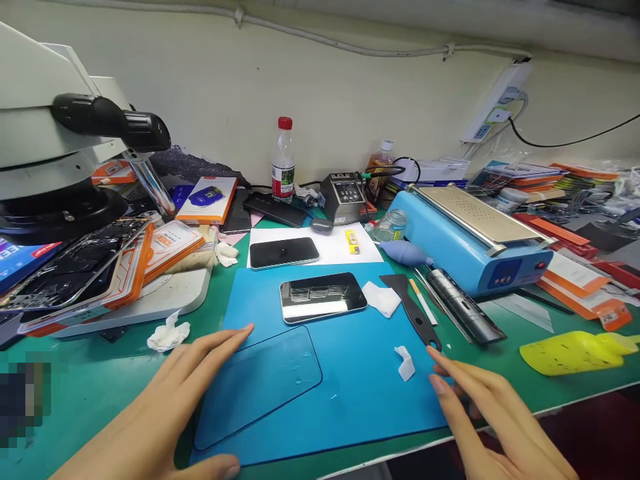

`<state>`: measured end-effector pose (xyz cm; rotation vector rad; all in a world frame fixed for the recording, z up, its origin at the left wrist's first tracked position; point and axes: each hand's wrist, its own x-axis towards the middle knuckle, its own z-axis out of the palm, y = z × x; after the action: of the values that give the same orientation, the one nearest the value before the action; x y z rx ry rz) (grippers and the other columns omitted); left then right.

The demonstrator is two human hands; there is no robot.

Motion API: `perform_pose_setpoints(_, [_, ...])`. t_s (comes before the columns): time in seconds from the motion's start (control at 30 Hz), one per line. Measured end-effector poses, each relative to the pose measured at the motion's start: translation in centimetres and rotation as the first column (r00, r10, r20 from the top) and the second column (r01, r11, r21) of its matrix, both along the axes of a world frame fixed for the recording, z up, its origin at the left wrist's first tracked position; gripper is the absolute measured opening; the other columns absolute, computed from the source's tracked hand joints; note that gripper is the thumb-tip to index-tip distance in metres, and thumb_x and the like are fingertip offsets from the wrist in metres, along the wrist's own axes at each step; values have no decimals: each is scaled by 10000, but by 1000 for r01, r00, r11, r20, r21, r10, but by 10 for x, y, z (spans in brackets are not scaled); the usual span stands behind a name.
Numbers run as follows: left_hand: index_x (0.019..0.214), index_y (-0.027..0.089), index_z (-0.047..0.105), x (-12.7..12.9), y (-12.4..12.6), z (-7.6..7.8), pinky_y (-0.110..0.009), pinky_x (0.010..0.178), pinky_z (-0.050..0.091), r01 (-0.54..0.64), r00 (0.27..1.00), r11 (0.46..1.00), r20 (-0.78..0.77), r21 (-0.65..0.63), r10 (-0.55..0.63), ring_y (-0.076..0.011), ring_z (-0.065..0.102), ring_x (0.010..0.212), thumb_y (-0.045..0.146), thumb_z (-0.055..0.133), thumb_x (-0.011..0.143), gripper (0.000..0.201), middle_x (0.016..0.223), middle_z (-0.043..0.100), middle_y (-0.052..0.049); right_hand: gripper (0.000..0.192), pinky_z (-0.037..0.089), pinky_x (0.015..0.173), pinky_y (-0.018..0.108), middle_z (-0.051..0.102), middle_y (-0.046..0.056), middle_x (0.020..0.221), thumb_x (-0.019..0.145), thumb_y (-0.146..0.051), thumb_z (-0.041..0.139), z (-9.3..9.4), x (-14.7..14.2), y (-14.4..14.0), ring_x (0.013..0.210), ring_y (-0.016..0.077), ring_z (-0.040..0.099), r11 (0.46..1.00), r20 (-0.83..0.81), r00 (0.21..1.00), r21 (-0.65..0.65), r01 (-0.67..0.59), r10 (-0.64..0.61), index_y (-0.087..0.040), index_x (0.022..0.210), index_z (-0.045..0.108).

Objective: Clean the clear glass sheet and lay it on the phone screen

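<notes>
My left hand (175,400) is at the left edge of a clear, black-rimmed phone screen glass (265,387) lying on the blue mat (360,433). Its thumb and fingers are spread apart; whether they touch the glass I cannot tell. At the mat's right edge, my right hand (493,413) has its fingers stretched out with nothing visible in them. Its fingertips are near the end of a black scraper (415,313). Behind the glass lies a phone (323,297) with a shiny dark screen. A white wipe (383,299) and a small crumpled scrap (405,364) lie on the mat.
A second phone (284,253) rests on white paper at the back. On the right stand a blue heating machine (465,247) and a yellow bottle (575,352). A microscope (45,133) overhangs stacked boxes at left. A plastic bottle (283,163) stands near the wall.
</notes>
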<state>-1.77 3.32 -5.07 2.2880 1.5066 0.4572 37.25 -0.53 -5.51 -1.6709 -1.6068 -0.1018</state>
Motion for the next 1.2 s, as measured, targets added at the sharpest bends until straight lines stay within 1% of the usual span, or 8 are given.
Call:
perform_pose_setpoints(0.13, [1723, 480, 197, -7, -7, -16, -532, 1091, 584, 37, 999, 999, -18, -24, -37, -372, 576, 1487, 482, 777, 921, 991, 1677, 537, -61, 423, 596, 664, 237, 777, 30, 1119, 1133, -534, 457, 11, 1, 19, 899, 169, 776, 995, 273, 958, 18, -95, 87, -289, 1300, 759])
perform_pose_setpoints(0.23, [1709, 509, 231, -7, -10, -21, -503, 1085, 596, 55, 998, 998, 12, -5, -55, -341, 626, 1442, 485, 745, 960, 909, 1643, 583, -34, 544, 602, 627, 276, 800, 39, 1003, 1158, -513, 340, 14, 4, 27, 860, 194, 791, 993, 364, 928, 54, -103, 76, -265, 1081, 817])
perform_pose_setpoints(0.33, [1688, 532, 287, -6, -10, -20, -475, 1064, 615, 56, 998, 998, 41, 19, -56, -321, 648, 1418, 478, 727, 978, 837, 1628, 604, -1, 444, 623, 682, 236, 798, 24, 974, 1143, -448, 440, 16, -4, 29, 837, 168, 793, 984, 304, 939, 27, -177, 160, -272, 981, 814])
perform_pose_setpoints(0.5, [1658, 517, 381, -3, -12, -18, -464, 1073, 617, 39, 993, 999, 112, 10, -40, -331, 653, 1405, 454, 745, 965, 785, 1598, 629, -14, 173, 614, 887, 199, 793, -9, 1059, 1096, -326, 599, 16, -36, 24, 916, 142, 790, 947, 104, 942, -1, -321, 319, -283, 1130, 763])
perform_pose_setpoints(0.7, [1618, 515, 436, 2, -17, -24, -464, 1119, 588, -51, 985, 996, 167, 71, 38, -318, 637, 1399, 404, 714, 978, 707, 1565, 631, -7, 204, 619, 837, 224, 776, 26, 1056, 1103, -242, 567, 17, -61, 25, 901, 143, 772, 918, 185, 901, -23, -395, 392, -244, 1185, 753])
perform_pose_setpoints(0.9, [1612, 492, 463, 6, -18, -19, -434, 1096, 608, -59, 984, 993, 171, 99, 41, -307, 647, 1369, 375, 679, 1007, 653, 1508, 685, -3, 245, 615, 741, 200, 767, 25, 1009, 1117, -279, 524, 23, -62, 25, 844, 141, 768, 879, 166, 863, -119, -462, 476, -263, 1090, 767])
perform_pose_setpoints(1.1, [1647, 534, 391, 5, -11, -7, -407, 1062, 634, 33, 994, 995, 99, 91, -42, -295, 678, 1332, 433, 711, 1002, 727, 1521, 695, 54, 144, 590, 832, 118, 765, -23, 1051, 1084, -359, 622, 30, -55, 33, 912, 113, 774, 944, 2, 946, -56, -324, 325, -310, 1048, 752])
perform_pose_setpoints(1.2, [1667, 533, 344, 8, -7, -6, -397, 1093, 614, 99, 991, 990, 81, 98, -107, -282, 676, 1337, 440, 728, 999, 776, 1514, 700, 68, 138, 605, 802, 137, 774, -31, 1041, 1083, -330, 621, 28, -64, 37, 903, 119, 776, 919, -26, 921, -70, -389, 388, -318, 1096, 758])
